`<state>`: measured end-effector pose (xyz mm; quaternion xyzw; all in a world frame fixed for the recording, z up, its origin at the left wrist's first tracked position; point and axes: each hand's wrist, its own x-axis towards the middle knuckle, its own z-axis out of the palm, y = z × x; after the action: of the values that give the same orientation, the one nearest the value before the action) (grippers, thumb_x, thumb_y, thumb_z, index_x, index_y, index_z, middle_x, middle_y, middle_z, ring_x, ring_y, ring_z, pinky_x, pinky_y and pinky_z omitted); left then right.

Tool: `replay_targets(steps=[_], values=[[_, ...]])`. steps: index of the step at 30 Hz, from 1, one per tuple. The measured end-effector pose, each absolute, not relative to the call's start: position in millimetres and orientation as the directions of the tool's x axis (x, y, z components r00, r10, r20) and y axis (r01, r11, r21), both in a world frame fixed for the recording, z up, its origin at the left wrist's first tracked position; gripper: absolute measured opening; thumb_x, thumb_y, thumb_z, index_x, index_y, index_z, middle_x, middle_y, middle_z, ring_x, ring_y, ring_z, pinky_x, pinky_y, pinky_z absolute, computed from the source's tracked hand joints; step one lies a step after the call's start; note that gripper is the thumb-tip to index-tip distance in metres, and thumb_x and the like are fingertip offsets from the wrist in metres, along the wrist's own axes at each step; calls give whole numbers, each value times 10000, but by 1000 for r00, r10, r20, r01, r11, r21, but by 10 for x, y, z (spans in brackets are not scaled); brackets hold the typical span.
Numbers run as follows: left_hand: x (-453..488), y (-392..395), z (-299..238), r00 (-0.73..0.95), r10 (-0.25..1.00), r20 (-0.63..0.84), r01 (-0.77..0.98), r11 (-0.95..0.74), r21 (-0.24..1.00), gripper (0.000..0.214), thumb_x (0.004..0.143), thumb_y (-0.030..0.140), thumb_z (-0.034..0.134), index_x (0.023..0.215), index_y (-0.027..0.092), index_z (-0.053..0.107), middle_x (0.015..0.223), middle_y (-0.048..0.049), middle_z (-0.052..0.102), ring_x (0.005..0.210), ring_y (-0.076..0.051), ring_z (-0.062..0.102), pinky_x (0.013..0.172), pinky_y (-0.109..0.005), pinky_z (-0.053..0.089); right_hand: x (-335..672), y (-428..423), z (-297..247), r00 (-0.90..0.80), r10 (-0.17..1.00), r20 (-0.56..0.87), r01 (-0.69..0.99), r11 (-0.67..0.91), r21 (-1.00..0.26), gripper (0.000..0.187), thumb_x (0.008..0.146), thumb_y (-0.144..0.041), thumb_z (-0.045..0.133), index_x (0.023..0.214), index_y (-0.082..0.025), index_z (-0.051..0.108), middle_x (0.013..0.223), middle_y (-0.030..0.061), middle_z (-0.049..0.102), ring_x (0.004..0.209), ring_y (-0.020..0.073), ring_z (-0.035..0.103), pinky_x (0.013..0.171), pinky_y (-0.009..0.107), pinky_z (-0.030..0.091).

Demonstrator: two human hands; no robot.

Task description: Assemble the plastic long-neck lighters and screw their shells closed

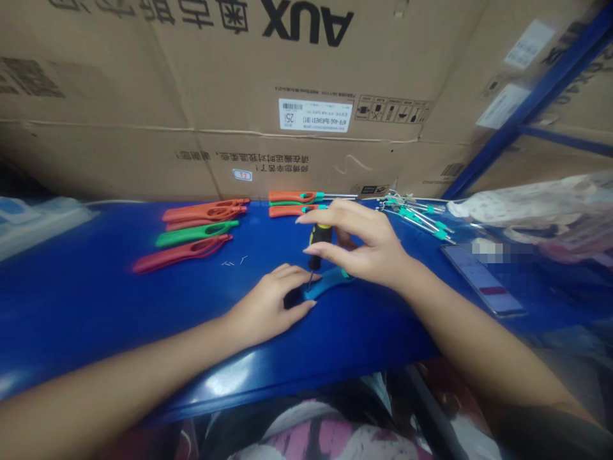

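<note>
My right hand (pixel 371 239) holds a screwdriver (pixel 320 239) with a black and yellow handle, upright between thumb and fingers. Its thin shaft points down onto the near end of a blue lighter handle (pixel 328 283) lying on the blue table. Thumb and fingers of my left hand (pixel 268 300) grip that same end from the left, hiding part of it. A teal piece (pixel 345 275) shows at the far end of the blue handle, partly behind my right hand.
Orange handles (pixel 204 212), a green one (pixel 197 234) and a red one (pixel 182 253) lie left, near small screws (pixel 228 263). Orange lighters with metal rods (pixel 294 197) lie behind. Several teal-and-metal rods (pixel 424 220) and a phone (pixel 483 281) are right. A large carton (pixel 230 89) stands behind.
</note>
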<state>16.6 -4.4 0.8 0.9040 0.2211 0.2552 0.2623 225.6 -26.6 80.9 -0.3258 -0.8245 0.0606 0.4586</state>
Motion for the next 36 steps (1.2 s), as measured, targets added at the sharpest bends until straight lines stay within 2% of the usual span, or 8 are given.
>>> replay_targets(steps=[6,10,13,17,20,23,27,36], values=[[153,-45,20,781,527,334,264,-764,589,321,904,225,681,1224,206,658,1174,-58,709,1091,-221,644,1013,-404,502,2245,-310,828,-461,659,595,341,750,-566,333,1015,-195,474,1325,-179,593,1138,85,705,972,157,664,701,250,556],[151,-42,0,771,529,355,260,-770,582,319,904,235,684,1220,198,657,1205,-65,705,1133,-230,638,1019,-402,503,2248,-295,812,-402,550,732,451,815,-365,212,921,-281,686,1109,-186,707,1010,60,732,800,141,654,668,257,536],[158,-43,-3,766,532,363,259,-770,583,315,907,237,683,1217,194,658,1199,-67,707,1133,-231,641,1015,-403,506,2258,-298,826,-413,514,752,512,814,-275,238,919,-307,691,1121,-183,714,1055,73,731,878,162,673,786,289,556],[162,-45,6,773,530,348,265,-769,582,320,905,227,687,1223,199,659,1157,-64,717,1076,-223,655,996,-405,513,2266,-328,889,-488,631,604,398,776,-489,343,1037,-199,439,1328,-178,619,1161,78,702,794,104,665,726,252,560],[162,-47,6,765,532,362,266,-773,575,325,898,232,697,1220,199,663,1178,-66,712,1100,-228,646,995,-402,514,2262,-316,898,-420,604,677,393,794,-465,223,947,-266,649,1135,-168,719,975,46,734,689,97,624,651,235,537],[161,-49,11,768,537,348,275,-768,578,327,900,228,692,1224,204,659,1166,-62,719,1083,-230,654,1003,-418,513,2262,-296,876,-383,575,723,490,790,-369,241,914,-290,696,1135,-197,726,1004,59,734,823,145,665,762,284,560],[161,-50,27,776,533,337,269,-763,587,324,909,237,682,1230,208,654,1161,-62,722,1069,-231,661,1009,-431,510,2267,-312,866,-452,660,600,395,751,-529,364,1009,-212,490,1354,-206,604,1162,85,716,979,172,680,758,294,579],[176,-48,-14,762,538,361,263,-766,587,295,906,244,685,1196,193,673,1178,-75,731,1091,-247,675,1004,-427,519,2180,-319,812,-394,522,757,447,828,-338,172,880,-289,740,1018,-187,726,901,34,710,598,90,522,642,252,515]])
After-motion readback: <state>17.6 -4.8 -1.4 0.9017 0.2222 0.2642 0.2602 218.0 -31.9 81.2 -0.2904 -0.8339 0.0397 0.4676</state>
